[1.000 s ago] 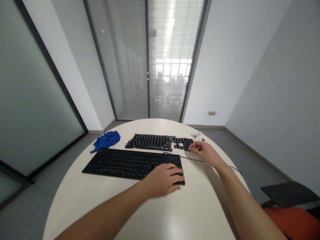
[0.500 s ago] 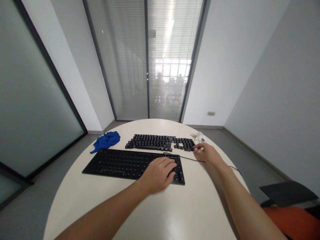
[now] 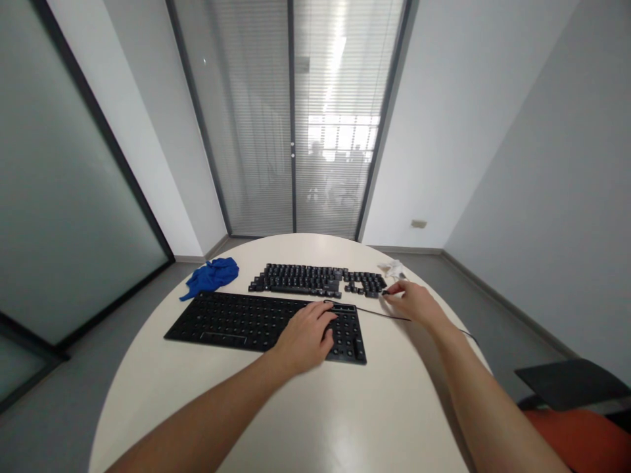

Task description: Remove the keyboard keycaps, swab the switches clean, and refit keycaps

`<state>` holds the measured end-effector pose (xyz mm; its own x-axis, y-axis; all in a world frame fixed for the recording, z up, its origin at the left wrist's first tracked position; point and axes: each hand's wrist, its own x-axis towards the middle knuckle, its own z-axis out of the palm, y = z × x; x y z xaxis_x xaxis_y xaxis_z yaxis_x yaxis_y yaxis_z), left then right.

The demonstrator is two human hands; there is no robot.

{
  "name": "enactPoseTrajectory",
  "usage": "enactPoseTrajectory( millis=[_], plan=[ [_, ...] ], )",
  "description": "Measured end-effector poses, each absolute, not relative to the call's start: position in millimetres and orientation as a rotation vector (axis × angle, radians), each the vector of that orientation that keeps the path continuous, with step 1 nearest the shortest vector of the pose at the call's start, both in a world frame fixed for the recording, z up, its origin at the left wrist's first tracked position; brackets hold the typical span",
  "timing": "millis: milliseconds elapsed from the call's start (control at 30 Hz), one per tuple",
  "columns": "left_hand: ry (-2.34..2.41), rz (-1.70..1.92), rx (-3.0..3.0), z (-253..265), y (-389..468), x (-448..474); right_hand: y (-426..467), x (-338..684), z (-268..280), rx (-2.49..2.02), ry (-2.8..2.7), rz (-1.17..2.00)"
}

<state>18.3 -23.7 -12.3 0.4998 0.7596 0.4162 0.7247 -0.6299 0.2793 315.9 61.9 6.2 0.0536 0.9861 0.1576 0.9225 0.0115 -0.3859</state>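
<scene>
A black keyboard base (image 3: 227, 322) with its keycaps off lies across the table. My left hand (image 3: 306, 336) rests on its right part, fingers stretched out and slightly apart, holding nothing. Behind the base, loose black keycaps (image 3: 303, 279) are laid out in keyboard order. At the right end of these rows, my right hand (image 3: 411, 302) pinches a small black keycap (image 3: 386, 293) between thumb and index finger. The number-pad keycaps (image 3: 372, 282) lie just left of those fingertips. A thin black cable (image 3: 377, 313) runs from the base's back edge to the right, passing under my right forearm.
A crumpled blue cloth (image 3: 211, 276) lies at the table's left side. White crumpled tissue (image 3: 393, 268) sits behind my right hand. The round cream table (image 3: 315, 420) has a curved edge, and a chair with an orange seat (image 3: 572, 433) stands at the right.
My left hand has slid a little to the left over the keyboard base. My right hand has shifted slightly right, and a keycap now shows between its fingertips.
</scene>
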Motion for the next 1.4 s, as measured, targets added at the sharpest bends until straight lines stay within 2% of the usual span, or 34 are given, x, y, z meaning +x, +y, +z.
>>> enactPoseTrajectory(
  millis=[100,200,300,367,700,1400],
  plan=[
    [1.254,0.756,2.699,-10.8,-18.4,11.5,52.9,302.2,16.4,-1.704,-2.024,0.442],
    [1.129,0.743,2.759,-9.1,-12.6,3.8,37.8,280.1,27.6,-1.282,-2.203,0.841],
    [1.094,0.769,2.763,-9.3,-9.6,-0.1,20.7,258.6,39.0,-1.132,-2.315,1.187],
    [1.097,0.777,2.754,-10.4,-9.1,-0.5,11.3,248.4,45.1,-1.122,-2.376,1.279],
    [1.087,0.777,2.743,-11.4,-9.7,-0.4,1.9,235.5,43.2,-1.164,-2.483,1.243],
    [1.087,0.796,2.733,-12.3,-9.4,-0.4,-8.0,225.9,49.1,-1.330,-2.632,0.931]
  ],
)
